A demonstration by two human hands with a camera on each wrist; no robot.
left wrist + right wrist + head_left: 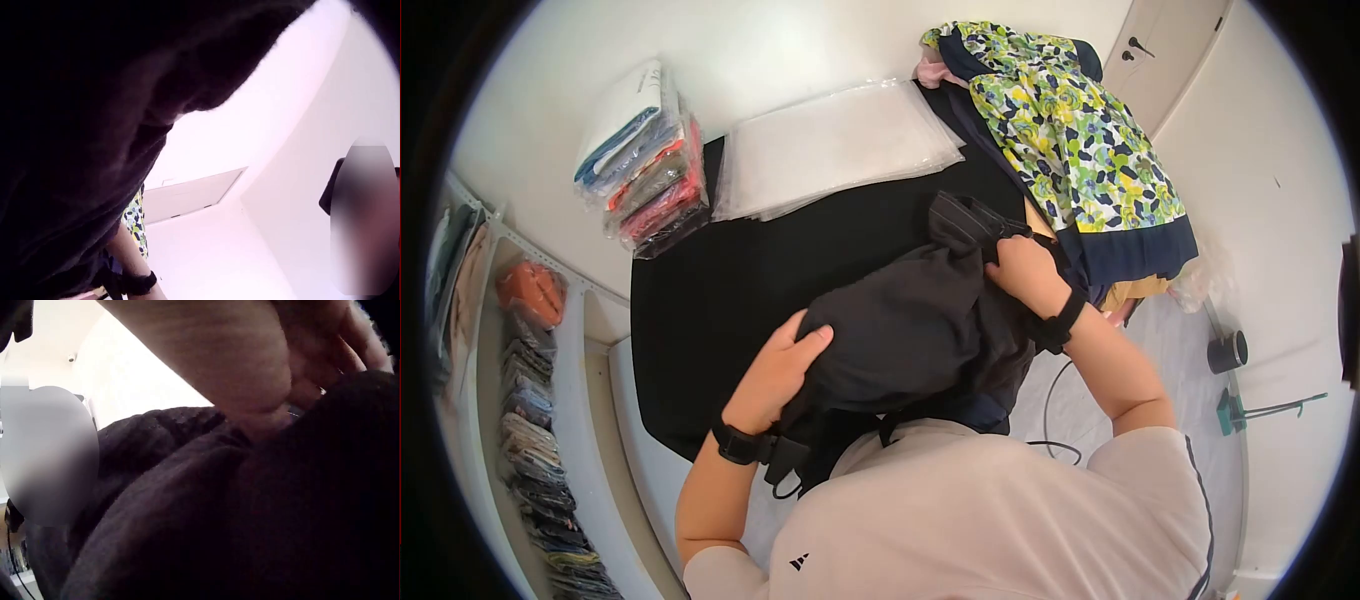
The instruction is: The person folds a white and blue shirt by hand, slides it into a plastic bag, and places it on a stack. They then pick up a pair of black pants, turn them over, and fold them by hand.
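A dark charcoal garment (900,325) is bunched up in front of the person, over the near side of the black-topped table. At its left edge the left hand (775,368) holds the cloth, thumb on top and fingers hidden beneath. Higher up on the right, the right hand (1032,272) grips the cloth beside a stitched band (965,218). In the right wrist view, the curled fingers (306,394) press into the dark folds (187,500). Cloth (81,144) fills most of the left wrist view and hides the left hand there.
Clear plastic bags (830,145) lie flat at the table's (700,350) back. Left of them stands a stack of bagged clothes (645,165). A floral garment (1070,130) drapes over the right side. Shelves with folded clothes (530,400) line the left wall.
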